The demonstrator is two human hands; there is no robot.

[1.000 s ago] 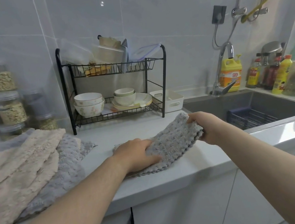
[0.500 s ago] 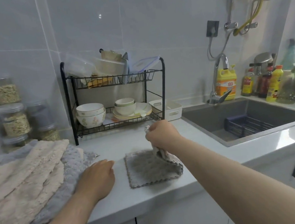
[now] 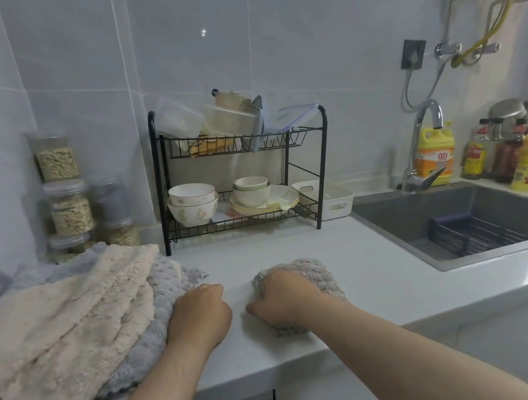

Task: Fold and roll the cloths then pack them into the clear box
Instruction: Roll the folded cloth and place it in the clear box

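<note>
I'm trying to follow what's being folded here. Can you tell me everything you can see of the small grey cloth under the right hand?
The grey cloth is small, plush, bobbly fabric, bunched into a compact wad on the white countertop, left of the sink. The right hand grips it from above, hiding its middle; a zigzag-trimmed edge peeks out beneath the wrist.

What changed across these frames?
The left hand let go of the grey cloth and moved left to the pile. The right hand folded the cloth over and now grips it bunched small. Pile and rack unmoved.
</note>
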